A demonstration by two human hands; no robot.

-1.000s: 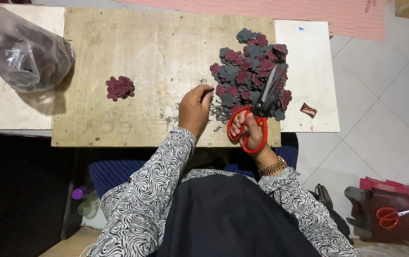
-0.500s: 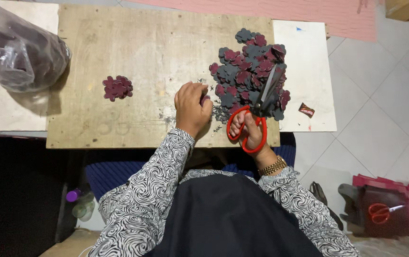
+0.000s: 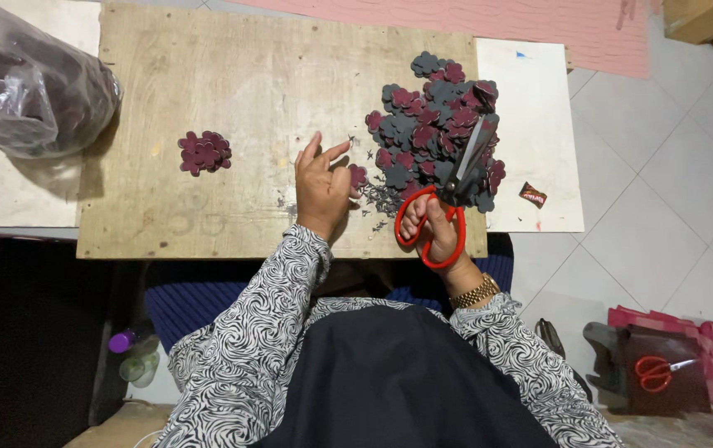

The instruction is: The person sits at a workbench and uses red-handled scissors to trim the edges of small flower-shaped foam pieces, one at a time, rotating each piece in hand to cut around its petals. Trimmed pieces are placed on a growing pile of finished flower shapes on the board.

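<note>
My left hand (image 3: pixel 321 187) rests on the wooden board (image 3: pixel 240 75) and pinches one small maroon flower-shaped cutout (image 3: pixel 359 177) between thumb and fingers. My right hand (image 3: pixel 438 236) grips the red handles of large scissors (image 3: pixel 464 178). Their dark blades lie closed over a heap of grey and maroon flower cutouts (image 3: pixel 427 116) at the board's right side. A small stack of maroon cutouts (image 3: pixel 204 153) lies apart, to the left of my left hand. Tiny dark scraps are scattered between my hands.
A clear plastic bag (image 3: pixel 33 91) with dark pieces sits at the far left. A white board (image 3: pixel 535 116) with a small wrapped sweet (image 3: pixel 532 195) adjoins the right side. A second pair of red scissors (image 3: pixel 657 370) lies on the floor at lower right.
My left hand has drawn a little away from the heap with one maroon cutout in its fingers. My right hand and the scissors have stayed put.
</note>
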